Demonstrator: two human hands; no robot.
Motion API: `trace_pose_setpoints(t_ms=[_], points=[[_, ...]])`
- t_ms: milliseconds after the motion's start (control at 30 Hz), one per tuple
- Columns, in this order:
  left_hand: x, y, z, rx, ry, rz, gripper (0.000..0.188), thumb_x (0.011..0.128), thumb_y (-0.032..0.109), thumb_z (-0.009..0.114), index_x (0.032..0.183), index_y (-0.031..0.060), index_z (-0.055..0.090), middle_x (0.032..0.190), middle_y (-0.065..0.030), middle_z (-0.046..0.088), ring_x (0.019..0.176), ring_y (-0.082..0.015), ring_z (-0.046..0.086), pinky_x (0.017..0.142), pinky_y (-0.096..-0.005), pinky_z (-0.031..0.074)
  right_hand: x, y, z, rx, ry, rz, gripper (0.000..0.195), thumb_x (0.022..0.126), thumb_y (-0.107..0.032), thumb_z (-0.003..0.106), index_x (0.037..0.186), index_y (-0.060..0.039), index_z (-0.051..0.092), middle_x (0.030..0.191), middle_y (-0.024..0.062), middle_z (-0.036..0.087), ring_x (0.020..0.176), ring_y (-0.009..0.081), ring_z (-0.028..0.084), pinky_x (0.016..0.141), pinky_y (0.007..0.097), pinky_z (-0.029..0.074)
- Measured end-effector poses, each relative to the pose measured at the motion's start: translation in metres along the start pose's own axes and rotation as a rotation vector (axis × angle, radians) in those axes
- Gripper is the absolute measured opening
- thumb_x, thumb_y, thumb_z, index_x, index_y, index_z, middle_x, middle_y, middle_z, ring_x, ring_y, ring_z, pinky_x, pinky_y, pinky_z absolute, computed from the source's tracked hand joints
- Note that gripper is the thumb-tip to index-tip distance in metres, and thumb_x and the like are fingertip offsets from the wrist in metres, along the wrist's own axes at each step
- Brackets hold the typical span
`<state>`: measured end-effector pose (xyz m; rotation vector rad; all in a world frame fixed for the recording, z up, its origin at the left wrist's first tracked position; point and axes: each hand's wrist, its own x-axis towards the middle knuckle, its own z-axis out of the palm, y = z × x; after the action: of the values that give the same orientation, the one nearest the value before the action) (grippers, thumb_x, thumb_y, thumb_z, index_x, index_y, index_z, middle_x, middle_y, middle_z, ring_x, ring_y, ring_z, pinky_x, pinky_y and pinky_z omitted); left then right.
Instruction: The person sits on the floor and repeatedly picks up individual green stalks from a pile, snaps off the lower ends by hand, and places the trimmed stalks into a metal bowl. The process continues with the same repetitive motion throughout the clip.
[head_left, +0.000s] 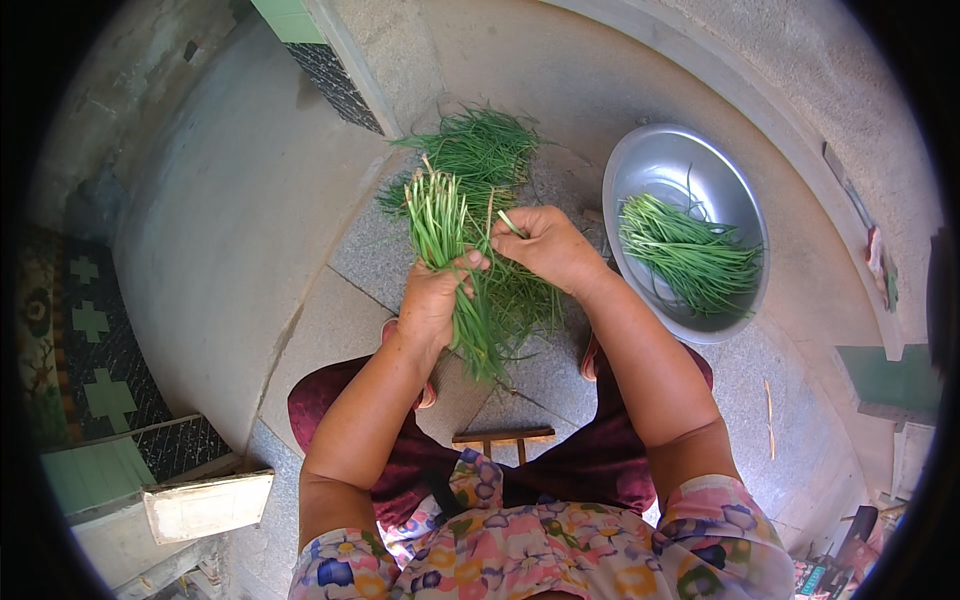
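My left hand (435, 300) is closed around a bunch of garlic chives (437, 225), its pale cut ends pointing up and the green leaves hanging below the fist. Close to the right of it, my right hand (536, 244) pinches a pale-ended chive stalk between thumb and fingers. Behind both hands, a loose heap of green chives (480, 142) lies on the stone floor, and more loose leaves lie under the hands. To the right stands a steel basin (667, 142) holding a pile of chives (690, 255).
A wooden stool (504, 435) shows between my knees. At the right, a knife (847, 184) lies on a ledge by the wall. A low wall edge (352, 75) rises at the upper left, and a white box-like object (208, 505) is at the lower left. A dry stalk (769, 420) lies on the floor.
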<state>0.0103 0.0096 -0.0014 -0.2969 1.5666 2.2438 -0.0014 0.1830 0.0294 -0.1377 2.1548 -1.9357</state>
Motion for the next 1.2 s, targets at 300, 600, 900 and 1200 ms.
trace_pose_setpoints(t_ms=[300, 600, 900, 1200], points=[[0.002, 0.001, -0.004, 0.024, 0.051, -0.038, 0.024, 0.077, 0.013, 0.071, 0.096, 0.0091, 0.059, 0.08, -0.002, 0.064, 0.062, -0.0081, 0.052, 0.054, -0.0212, 0.04, 0.001, 0.002, -0.021, -0.144, 0.155, 0.038, 0.008, 0.083, -0.01, 0.061, 0.081, -0.0025, 0.064, 0.067, -0.0057, 0.053, 0.064, 0.0041, 0.045, 0.059, 0.0218, 0.039], [0.006, -0.002, -0.019, -0.092, 0.052, -0.094, 0.017, 0.08, 0.014, 0.067, 0.094, 0.0091, 0.06, 0.079, -0.0019, 0.063, 0.06, -0.0092, 0.048, 0.054, -0.0234, 0.04, 0.005, 0.003, -0.046, -0.065, 0.433, -0.038, 0.011, 0.083, -0.01, 0.064, 0.089, 0.0002, 0.065, 0.068, -0.0056, 0.052, 0.062, 0.0041, 0.042, 0.056, 0.0218, 0.038], [0.007, -0.003, -0.008, -0.235, -0.103, -0.171, 0.022, 0.078, 0.017, 0.069, 0.097, 0.0101, 0.061, 0.077, -0.0001, 0.061, 0.061, -0.0091, 0.05, 0.053, -0.0228, 0.039, 0.004, 0.007, 0.011, 0.335, 0.041, -0.004, 0.01, 0.086, -0.009, 0.063, 0.086, 0.0014, 0.063, 0.078, 0.001, 0.063, 0.07, 0.0066, 0.055, 0.065, 0.0227, 0.046], [-0.002, 0.003, 0.01, -0.034, -0.01, 0.005, 0.016, 0.078, 0.009, 0.07, 0.093, 0.0089, 0.063, 0.08, -0.001, 0.064, 0.056, -0.0071, 0.048, 0.051, -0.0228, 0.039, 0.0, 0.009, 0.014, 0.13, 0.071, -0.049, 0.007, 0.085, -0.005, 0.061, 0.082, 0.0009, 0.061, 0.072, 0.0031, 0.062, 0.067, 0.0087, 0.057, 0.063, 0.0235, 0.047]])
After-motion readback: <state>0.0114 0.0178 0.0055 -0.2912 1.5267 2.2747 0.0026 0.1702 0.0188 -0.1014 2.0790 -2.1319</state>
